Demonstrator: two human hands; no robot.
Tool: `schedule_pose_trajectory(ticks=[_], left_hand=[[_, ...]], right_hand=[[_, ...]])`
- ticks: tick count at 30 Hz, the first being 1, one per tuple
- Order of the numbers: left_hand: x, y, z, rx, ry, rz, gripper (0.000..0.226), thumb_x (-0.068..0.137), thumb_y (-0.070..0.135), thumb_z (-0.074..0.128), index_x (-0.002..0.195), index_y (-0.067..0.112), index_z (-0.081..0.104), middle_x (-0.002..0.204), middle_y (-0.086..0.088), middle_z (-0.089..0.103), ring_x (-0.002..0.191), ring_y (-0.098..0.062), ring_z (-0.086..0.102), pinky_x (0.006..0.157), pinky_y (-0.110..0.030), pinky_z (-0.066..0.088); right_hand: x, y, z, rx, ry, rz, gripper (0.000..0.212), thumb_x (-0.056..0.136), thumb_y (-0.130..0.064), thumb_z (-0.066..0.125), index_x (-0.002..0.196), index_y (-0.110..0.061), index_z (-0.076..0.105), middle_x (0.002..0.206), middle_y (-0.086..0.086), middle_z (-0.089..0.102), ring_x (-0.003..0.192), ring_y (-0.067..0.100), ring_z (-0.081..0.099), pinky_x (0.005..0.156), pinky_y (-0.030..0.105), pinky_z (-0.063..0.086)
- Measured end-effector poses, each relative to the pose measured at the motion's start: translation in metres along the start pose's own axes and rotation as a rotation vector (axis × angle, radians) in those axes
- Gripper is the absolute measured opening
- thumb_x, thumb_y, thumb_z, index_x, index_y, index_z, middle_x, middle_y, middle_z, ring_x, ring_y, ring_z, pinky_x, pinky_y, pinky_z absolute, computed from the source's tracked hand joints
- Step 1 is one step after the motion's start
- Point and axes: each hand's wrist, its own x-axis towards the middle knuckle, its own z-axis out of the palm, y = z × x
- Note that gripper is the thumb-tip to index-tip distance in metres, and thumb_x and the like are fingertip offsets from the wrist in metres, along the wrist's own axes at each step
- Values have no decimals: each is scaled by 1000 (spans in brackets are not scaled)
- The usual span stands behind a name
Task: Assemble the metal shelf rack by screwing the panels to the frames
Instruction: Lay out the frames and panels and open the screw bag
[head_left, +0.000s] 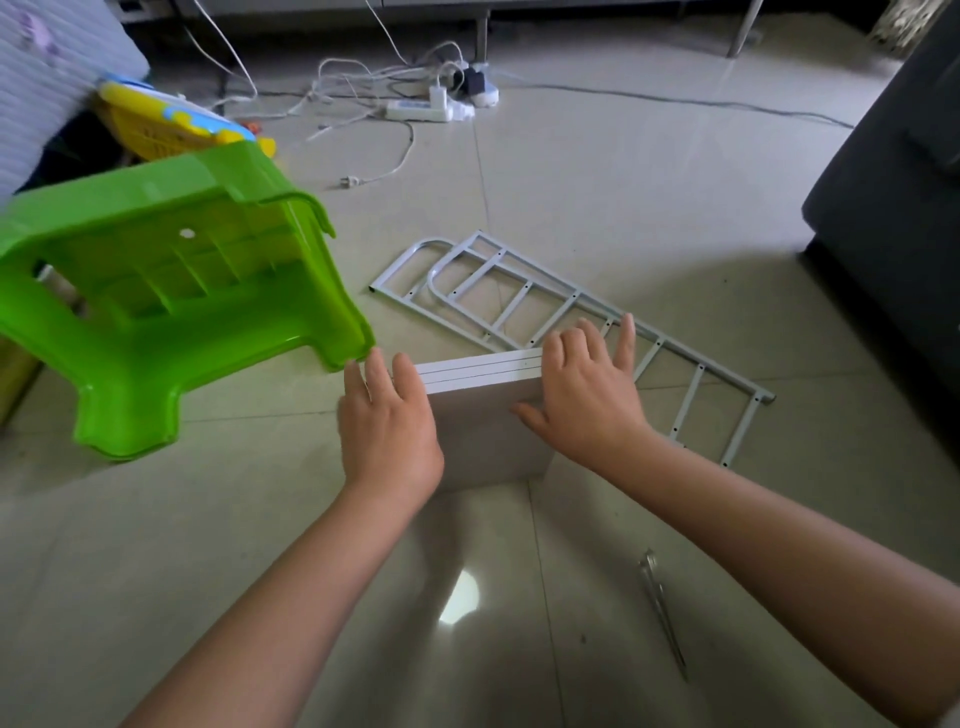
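A stack of white shelf panels (483, 415) stands on edge on the tiled floor in front of me. My left hand (387, 421) holds its left end, fingers reaching over the top edge. At the right end my right hand (584, 395) grips the stack, thumb on the near face and fingers over the top and behind. Two grey metal ladder-like frames (498, 291) lie overlapped flat on the floor just behind the panels, running from upper left to lower right. A screwdriver (662, 613) with a clear handle lies on the floor under my right forearm.
A green plastic stool (171, 291) lies tipped at the left, its leg close to my left hand. Behind it sit yellow toys (166, 124). A power strip (421, 109) with tangled white cables lies at the back. A dark sofa (893, 208) bounds the right.
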Motion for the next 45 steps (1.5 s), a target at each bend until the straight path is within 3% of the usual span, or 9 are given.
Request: schedule_pose_trajectory(ticks=[4, 7, 10, 14, 20, 24, 31, 36, 45], left_hand=[[12, -1, -12, 289, -75, 69, 55, 91, 31, 55, 133, 8, 28, 146, -11, 28, 139, -32, 21, 104, -47, 32], [25, -9, -22, 286, -136, 244, 50, 85, 43, 62, 118, 14, 38, 122, -3, 54, 113, -25, 53, 72, -30, 39], [24, -13, -31, 375, -174, 356, 52, 85, 52, 56, 117, 15, 37, 119, 0, 56, 108, -24, 57, 66, -28, 33], [15, -14, -34, 345, -133, 411, 48, 84, 52, 58, 109, 15, 40, 114, -1, 58, 107, -24, 58, 66, -28, 35], [26, 21, -49, 200, 243, 807, 71, 18, 36, 95, 64, 9, 47, 49, -3, 52, 37, -22, 52, 31, -16, 21], [33, 95, -50, 174, 418, 1007, 76, 24, 23, 91, 75, 12, 36, 56, -3, 53, 47, -20, 53, 35, -17, 29], [7, 250, -16, -192, 696, 1274, 11, 65, 12, 37, 75, 11, 41, 55, -2, 54, 50, -22, 53, 41, -23, 32], [-19, 312, 43, -261, 678, 1357, 14, 65, 7, 37, 76, 15, 31, 55, -1, 52, 52, -19, 53, 49, -27, 31], [-43, 309, 135, -110, 519, 1436, 12, 71, 7, 42, 83, 10, 40, 64, -5, 53, 58, -21, 48, 59, -31, 22]], right_hand=[[3, 6, -7, -36, -22, -60, 67, 87, -53, 49, 132, -6, 35, 133, 11, 41, 137, 28, 23, 108, 57, -13], [10, 12, -12, -22, -69, -250, 54, 85, -47, 55, 121, -9, 40, 121, 6, 50, 117, 24, 47, 114, 51, 5], [14, 16, -17, -10, -83, -388, 49, 85, -46, 57, 115, -11, 40, 115, 4, 53, 103, 24, 56, 90, 34, 38], [5, 19, -16, -9, -49, -463, 51, 85, -47, 57, 116, -10, 39, 114, 5, 51, 102, 24, 54, 75, 30, 39], [-25, 69, -30, 0, 198, -363, 57, 59, -40, 83, 88, -7, 47, 80, 10, 58, 68, 29, 61, 45, 26, 35], [-63, 128, -31, -37, 270, -172, 60, 44, -40, 88, 74, -10, 47, 66, 5, 56, 52, 25, 57, 38, 23, 39], [-163, 236, -25, -159, 375, 155, 37, 75, -45, 53, 71, -11, 42, 63, 8, 50, 48, 24, 49, 47, 27, 38], [-207, 273, 22, -262, 303, 321, 37, 59, -29, 72, 64, -11, 40, 60, 7, 45, 49, 22, 42, 54, 26, 23], [-222, 274, 119, -14, 99, 464, 51, 31, -23, 86, 68, -15, 52, 68, 6, 53, 58, 23, 53, 53, 27, 40]])
